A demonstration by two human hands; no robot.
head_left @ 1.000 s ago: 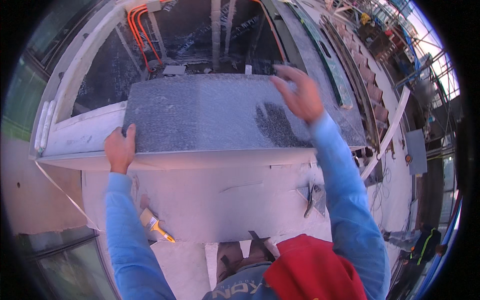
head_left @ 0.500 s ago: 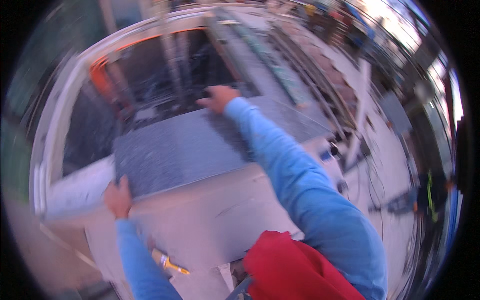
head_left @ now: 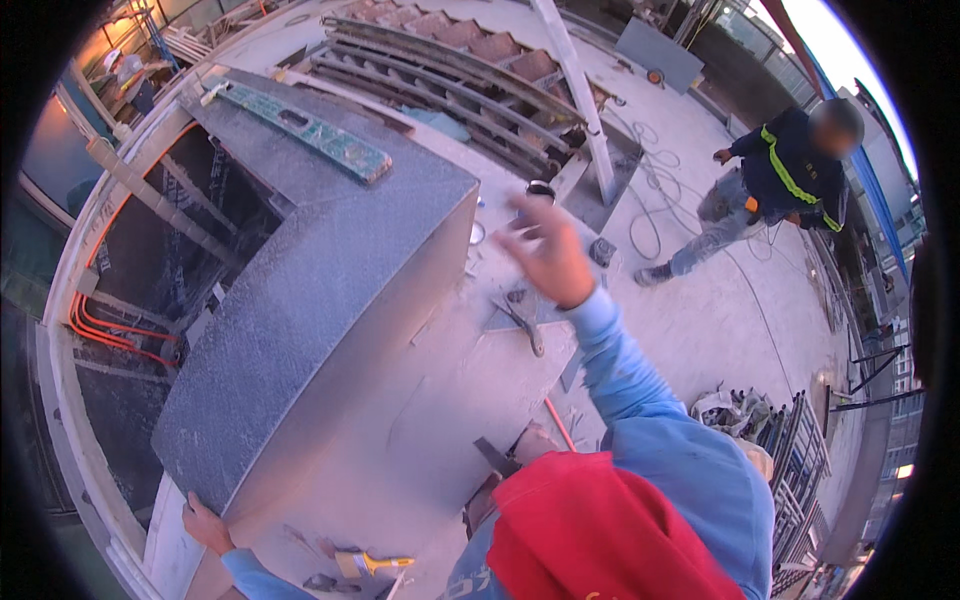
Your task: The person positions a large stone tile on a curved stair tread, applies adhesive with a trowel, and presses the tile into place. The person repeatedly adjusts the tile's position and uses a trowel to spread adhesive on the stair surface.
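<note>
Left hand (head_left: 205,522) grips grey stone slab (head_left: 320,300); right hand (head_left: 548,255) open, free.

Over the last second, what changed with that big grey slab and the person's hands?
The right hand came off the grey stone slab and now hangs in the air to its right, touching nothing. The view also swung round, bringing a co-worker into sight. The left hand kept its grip on the slab's near corner, and the slab stayed on the ledge.
</note>
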